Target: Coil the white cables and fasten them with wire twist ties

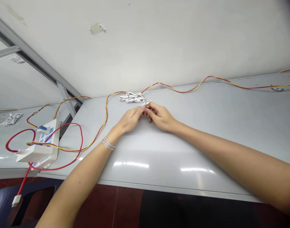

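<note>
My left hand [130,119] and my right hand [160,116] meet at the far middle of a white table [206,133]. Both pinch a small white item with a thin black loop [147,103] between the fingertips; what it is exactly is too small to tell. Just behind the hands lies a bundle of coiled white cables [132,97] near the wall. A silver bracelet [108,143] sits on my left wrist.
A red and yellow twisted wire [183,90] runs along the table's back edge and down to a white and blue power strip [41,144] at the left, with a red cable [71,126] looped around it. Another white cable bundle [11,119] lies far left.
</note>
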Demonstrator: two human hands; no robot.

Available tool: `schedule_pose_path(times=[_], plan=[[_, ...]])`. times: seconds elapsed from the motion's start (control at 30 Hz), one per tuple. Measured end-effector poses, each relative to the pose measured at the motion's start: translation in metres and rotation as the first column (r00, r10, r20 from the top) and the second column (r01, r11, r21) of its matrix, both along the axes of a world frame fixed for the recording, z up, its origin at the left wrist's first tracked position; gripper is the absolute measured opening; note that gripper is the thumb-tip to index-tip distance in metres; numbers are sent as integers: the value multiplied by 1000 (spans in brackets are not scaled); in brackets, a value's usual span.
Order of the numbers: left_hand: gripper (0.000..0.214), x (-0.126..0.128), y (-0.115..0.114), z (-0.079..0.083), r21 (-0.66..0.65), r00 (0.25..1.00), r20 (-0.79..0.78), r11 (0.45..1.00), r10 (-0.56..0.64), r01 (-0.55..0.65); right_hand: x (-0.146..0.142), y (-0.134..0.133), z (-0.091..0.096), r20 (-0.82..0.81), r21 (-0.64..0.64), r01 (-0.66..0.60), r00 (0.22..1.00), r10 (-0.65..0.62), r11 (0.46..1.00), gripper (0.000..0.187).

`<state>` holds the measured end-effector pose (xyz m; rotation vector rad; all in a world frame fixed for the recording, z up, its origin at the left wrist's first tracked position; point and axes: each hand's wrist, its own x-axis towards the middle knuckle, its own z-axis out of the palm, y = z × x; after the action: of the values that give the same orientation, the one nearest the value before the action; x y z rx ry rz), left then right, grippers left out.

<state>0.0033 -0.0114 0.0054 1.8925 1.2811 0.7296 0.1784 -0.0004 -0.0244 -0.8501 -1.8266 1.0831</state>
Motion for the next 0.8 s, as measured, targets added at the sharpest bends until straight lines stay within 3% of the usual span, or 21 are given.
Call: schedule_pose_path(times=[0.13, 0.3, 0.4, 0.47, 0.8], plan=[[47, -5, 8, -6, -91, 983, 182, 996, 16, 1, 0, 0, 2, 21, -25, -9, 1000, 10, 1000, 21], [30, -3, 13, -7, -181, 962, 236, 979, 134, -92, 1, 5, 3, -54, -153, -75, 996, 67, 985, 22], [23, -2, 14, -5, -302, 909, 323, 939, 262, -164, 2, 6, 3, -32, -177, -70, 997, 66, 982, 22], [22, -3, 14, -3, -363, 869, 396, 920, 297, -149, 3, 6, 4, -19, -200, -75, 997, 73, 977, 22], [33, 0, 5, -1, -300, 801, 564, 954, 201, -28, 4, 6, 11, 28, -270, -131, 989, 144, 954, 21]])
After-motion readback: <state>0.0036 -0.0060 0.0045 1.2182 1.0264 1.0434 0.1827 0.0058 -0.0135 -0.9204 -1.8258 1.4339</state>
